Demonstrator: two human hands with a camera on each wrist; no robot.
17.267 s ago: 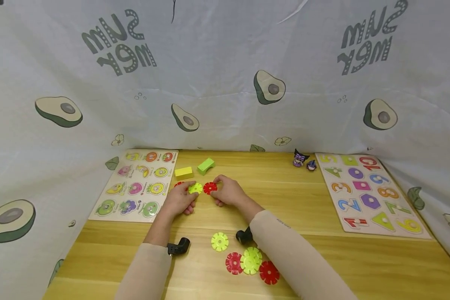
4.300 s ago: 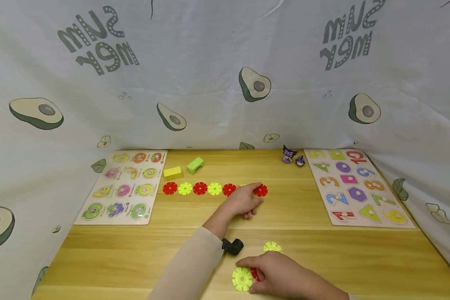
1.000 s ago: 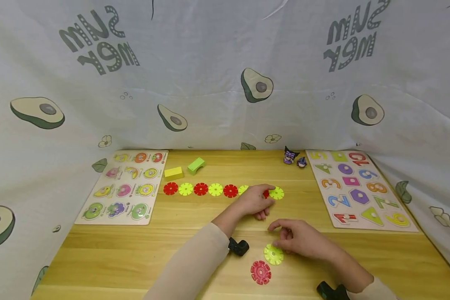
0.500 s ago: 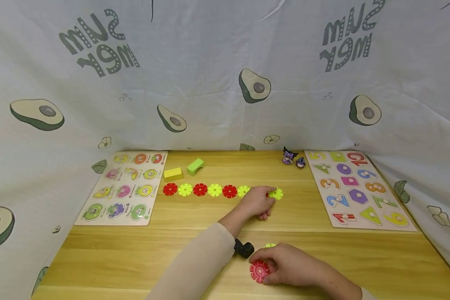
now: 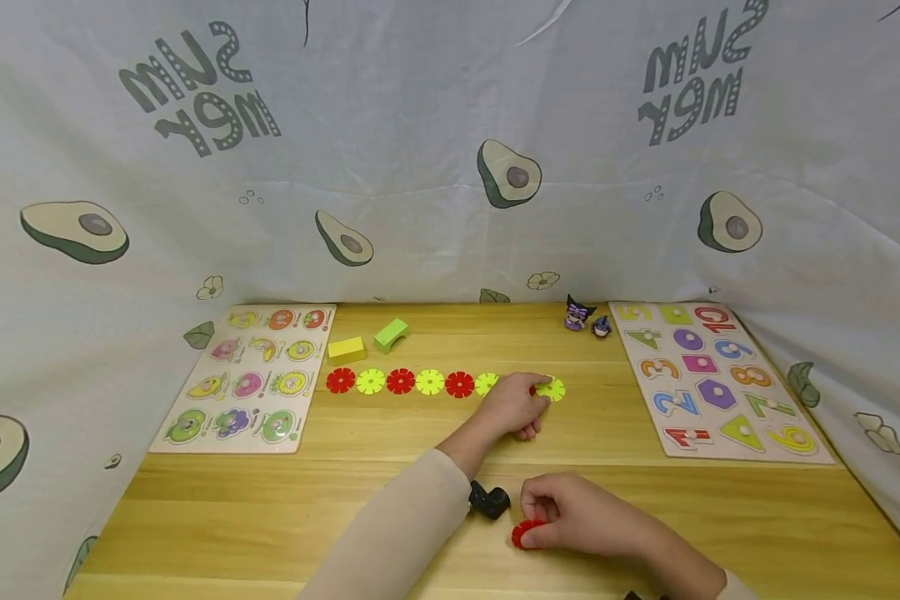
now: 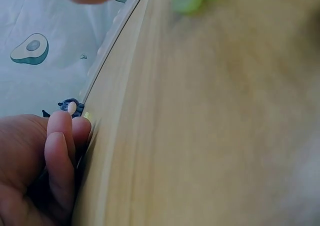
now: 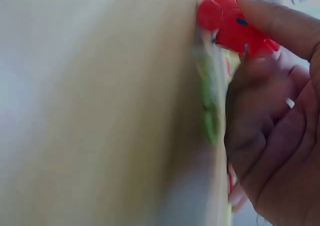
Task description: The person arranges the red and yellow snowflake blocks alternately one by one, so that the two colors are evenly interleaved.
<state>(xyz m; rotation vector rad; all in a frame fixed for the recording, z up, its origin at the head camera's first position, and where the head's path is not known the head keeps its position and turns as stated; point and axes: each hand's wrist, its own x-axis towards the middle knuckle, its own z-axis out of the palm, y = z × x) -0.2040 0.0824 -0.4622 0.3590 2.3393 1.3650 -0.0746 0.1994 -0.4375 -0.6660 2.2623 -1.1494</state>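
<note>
Flat notched plastic discs, red and yellow-green in turn, lie in a row across the table; a red disc point(image 5: 341, 381) is at its left end. My left hand point(image 5: 513, 407) lies over the row's right part, hiding some of it. Its index finger stretches onto the yellow-green disc point(image 5: 551, 388) at the right end. Nearer me, my right hand point(image 5: 588, 517) pinches a loose red disc point(image 5: 525, 534) between thumb and fingers. The right wrist view shows this red disc point(image 7: 230, 23) tilted off the table, with a blurred green disc point(image 7: 207, 100) lying beyond; the head view hides that one.
A fruit puzzle board point(image 5: 243, 379) lies left and a number puzzle board point(image 5: 720, 383) right. Behind the row are a yellow block point(image 5: 347, 351), a green arch block point(image 5: 392, 335) and two small purple figures point(image 5: 576, 313). A printed curtain point(image 5: 435, 125) closes off the back.
The row has grown rightward from a few discs, with yellow-green now last. Within the last second my right hand moved down to the loose red disc and lifted it; my left hand stayed at the row.
</note>
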